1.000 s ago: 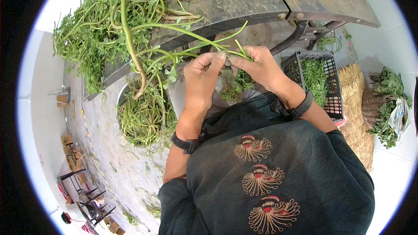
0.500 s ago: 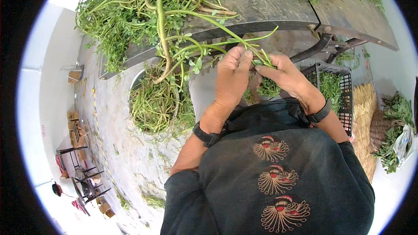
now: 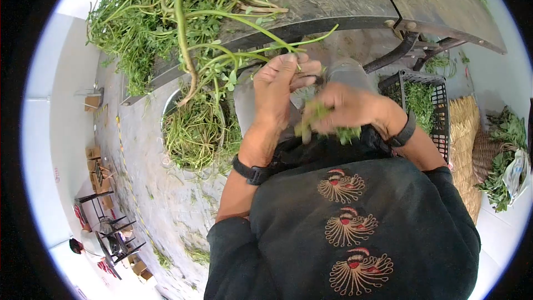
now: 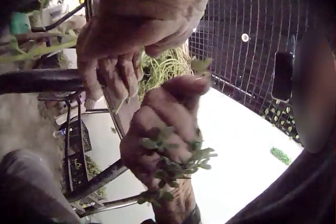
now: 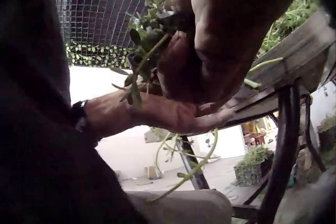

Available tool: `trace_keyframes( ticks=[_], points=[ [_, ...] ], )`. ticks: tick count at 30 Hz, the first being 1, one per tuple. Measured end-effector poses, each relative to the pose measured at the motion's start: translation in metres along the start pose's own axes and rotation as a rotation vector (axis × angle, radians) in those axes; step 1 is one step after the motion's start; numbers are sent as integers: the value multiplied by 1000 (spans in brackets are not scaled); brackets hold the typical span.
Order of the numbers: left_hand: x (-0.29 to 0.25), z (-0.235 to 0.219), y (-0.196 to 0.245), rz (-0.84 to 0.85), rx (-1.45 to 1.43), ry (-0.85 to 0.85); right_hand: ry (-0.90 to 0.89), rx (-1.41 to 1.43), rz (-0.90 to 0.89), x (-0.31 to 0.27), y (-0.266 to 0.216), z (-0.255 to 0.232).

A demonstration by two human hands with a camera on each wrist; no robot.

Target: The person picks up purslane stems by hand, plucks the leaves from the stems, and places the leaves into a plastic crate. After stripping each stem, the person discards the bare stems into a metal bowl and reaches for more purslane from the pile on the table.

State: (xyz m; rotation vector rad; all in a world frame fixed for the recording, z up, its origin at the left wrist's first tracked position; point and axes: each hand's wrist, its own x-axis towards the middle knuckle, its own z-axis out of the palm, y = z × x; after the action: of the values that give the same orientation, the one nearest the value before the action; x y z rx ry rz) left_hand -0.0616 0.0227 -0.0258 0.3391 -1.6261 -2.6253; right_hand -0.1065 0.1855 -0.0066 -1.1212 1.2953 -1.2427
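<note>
By the thumb and forefinger of the left hand, upper centre of the head view, a long green stem is pinched, its length led off toward the upper left. And just below and to the right, the right hand is caught in a blur, its fingers curled around leafy sprigs; those same sprigs are seen spilling over its knuckles at lower centre of the left wrist view. The two hands are held near each other, a dark band worn on the right wrist, a second on the left.

Outward now! Across the top of the frame the dark table is stretched, its upper-left end buried under a big heap of greens. Below that, left of centre, a round container is filled with tangled stems. Over at the right, a black crate is loaded with cut greens, flanked by a straw mat; farther right, bunched leaves are glimpsed by a woven basket.
</note>
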Motion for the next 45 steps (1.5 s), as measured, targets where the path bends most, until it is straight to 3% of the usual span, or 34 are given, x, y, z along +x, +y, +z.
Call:
trace_keyframes(
  ticks=[1,2,4,9,11,15,18,20,21,23,28,30,37,39,42,45],
  points=[
    [-3,1,8,-52,-30,-41,206,141,151,-1,-3,-2],
    [-5,-1,7,-57,-26,-47,214,145,149,-1,-2,-3],
    [-7,-2,6,37,-107,-201,401,235,19,-1,5,-5],
    [-18,11,16,5,57,-354,392,199,134,-2,15,-7],
    [-23,9,5,34,80,-315,489,262,5,0,17,1],
    [-17,2,0,123,171,-314,502,320,-14,-6,5,7],
    [-15,-1,-2,35,110,-174,473,87,14,-9,12,0],
    [-15,-2,0,137,191,-160,568,229,147,-12,9,1],
    [-12,1,4,157,194,-189,551,205,120,-9,8,-4],
    [-14,2,5,208,267,-267,523,432,25,-10,4,-2],
    [-13,1,4,226,268,-234,525,456,-24,-4,-5,3],
    [-17,4,6,266,337,-127,483,434,-35,-3,2,0],
    [-25,7,17,395,566,-12,547,333,-25,-1,-9,8],
    [-30,9,20,417,606,-6,469,-148,143,-5,-26,16],
    [-36,11,28,362,632,-33,364,-347,2,-11,-35,19],
    [-36,10,17,431,588,-65,301,-442,67,-20,-52,22]
  ],
)
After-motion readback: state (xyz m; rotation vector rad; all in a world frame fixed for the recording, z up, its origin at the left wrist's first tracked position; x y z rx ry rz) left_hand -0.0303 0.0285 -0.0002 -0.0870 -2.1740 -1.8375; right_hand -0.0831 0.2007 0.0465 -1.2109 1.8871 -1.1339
